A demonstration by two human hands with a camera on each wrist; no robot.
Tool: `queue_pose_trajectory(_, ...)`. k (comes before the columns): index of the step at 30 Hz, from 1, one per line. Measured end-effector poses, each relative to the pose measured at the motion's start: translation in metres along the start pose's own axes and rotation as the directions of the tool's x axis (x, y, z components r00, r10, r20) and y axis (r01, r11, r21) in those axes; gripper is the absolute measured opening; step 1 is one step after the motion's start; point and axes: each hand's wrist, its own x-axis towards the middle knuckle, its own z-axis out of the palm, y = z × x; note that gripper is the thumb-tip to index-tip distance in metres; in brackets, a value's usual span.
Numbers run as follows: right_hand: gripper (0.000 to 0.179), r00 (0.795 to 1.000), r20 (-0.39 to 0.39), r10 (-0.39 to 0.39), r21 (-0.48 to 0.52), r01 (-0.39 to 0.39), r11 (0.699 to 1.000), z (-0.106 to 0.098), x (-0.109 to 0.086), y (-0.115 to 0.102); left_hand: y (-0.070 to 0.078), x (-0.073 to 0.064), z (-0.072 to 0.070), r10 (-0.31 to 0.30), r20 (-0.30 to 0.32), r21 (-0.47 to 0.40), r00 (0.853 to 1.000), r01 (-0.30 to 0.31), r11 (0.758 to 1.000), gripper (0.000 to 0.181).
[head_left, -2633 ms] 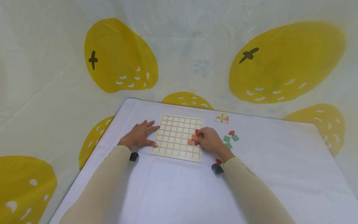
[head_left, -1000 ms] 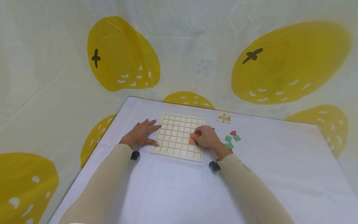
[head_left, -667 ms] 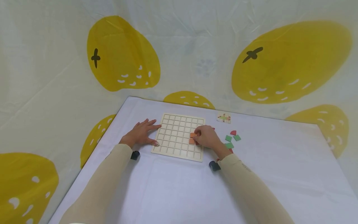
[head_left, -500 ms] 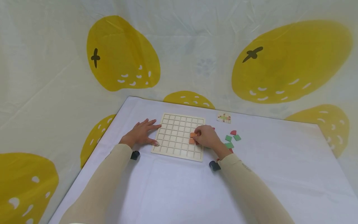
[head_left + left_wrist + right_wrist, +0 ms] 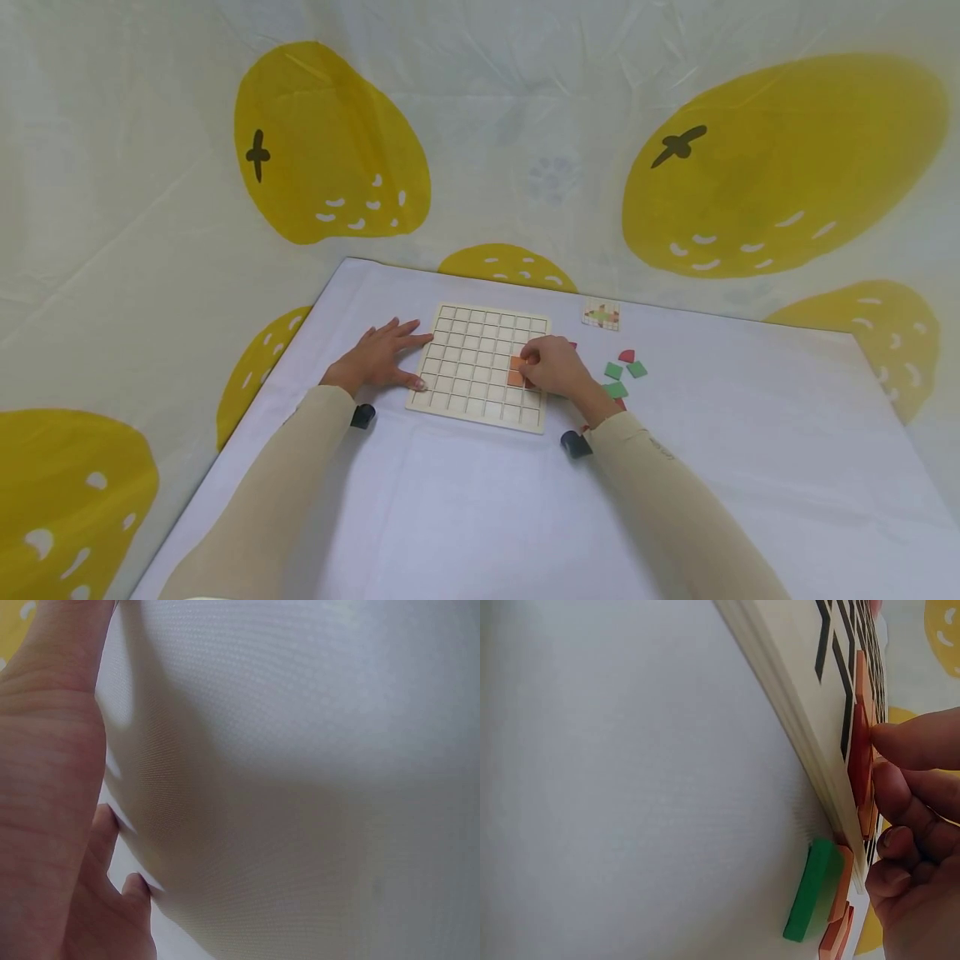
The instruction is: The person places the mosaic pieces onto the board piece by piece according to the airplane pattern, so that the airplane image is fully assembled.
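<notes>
My left hand (image 5: 375, 358) lies with fingers spread at the left edge of a pale wooden grid board (image 5: 457, 400); index finger and thumb touch its rim. At the board's right side, my right hand (image 5: 558, 367) pinches at an orange tile with thumb and index finger, the other fingers curled. That tile, mostly hidden by the fingertips in the head view, sits beside another orange tile (image 5: 515, 377). In the right wrist view a red tile (image 5: 860, 754) lies on the board under the fingertips. The left wrist view shows mainly the left palm (image 5: 45, 787) and white cloth.
Right of the board lie loose green tiles (image 5: 613, 371) and a red quarter-round piece (image 5: 626, 356). A small pattern card (image 5: 602, 315) is at the table's back edge. Close under the right wrist are a green tile (image 5: 814, 892) and orange-red pieces. White cloth covers the table (image 5: 450, 500).
Since the first frame my right hand has shifted slightly on the board with the orange tile. Over the last half second the two orange tiles have come into line. The left hand stays put.
</notes>
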Motion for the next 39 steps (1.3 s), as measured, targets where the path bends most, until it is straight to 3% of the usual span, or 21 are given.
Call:
queue_pose_trajectory(7, 0.027, 1.0, 0.003, -0.03, -0.006, 0.03, 1.0, 0.0, 0.001, -0.001, 0.001, -0.001, -0.001, -0.007, 0.005, 0.001, 1.0, 0.007, 1.0, 0.101)
queue_pose_trajectory(14, 0.024, 1.0, 0.006, 0.017, -0.009, -0.017, 1.0, -0.006, 0.0, 0.003, 0.003, -0.001, -0.001, 0.0, 0.011, 0.004, 1.0, 0.0, 1.0, 0.102)
queue_pose_trajectory(20, 0.022, 0.997, 0.0, 0.071, 0.062, -0.071, 0.996, -0.019, -0.003, 0.017, 0.003, -0.001, -0.001, 0.0, 0.012, 0.011, 1.0, -0.001, 1.0, 0.102)
queue_pose_trajectory(28, 0.026, 0.992, 0.003, 0.126, 0.071, -0.126, 0.99, -0.037, -0.011, 0.04, 0.003, -0.003, -0.004, 0.01, 0.011, 0.018, 1.0, -0.01, 1.0, 0.101)
queue_pose_trajectory(39, 0.025, 0.991, -0.005, 0.136, 0.039, -0.136, 0.99, -0.06, -0.025, 0.063, 0.002, 0.0, -0.003, 0.016, 0.011, 0.026, 1.0, -0.016, 1.0, 0.101)
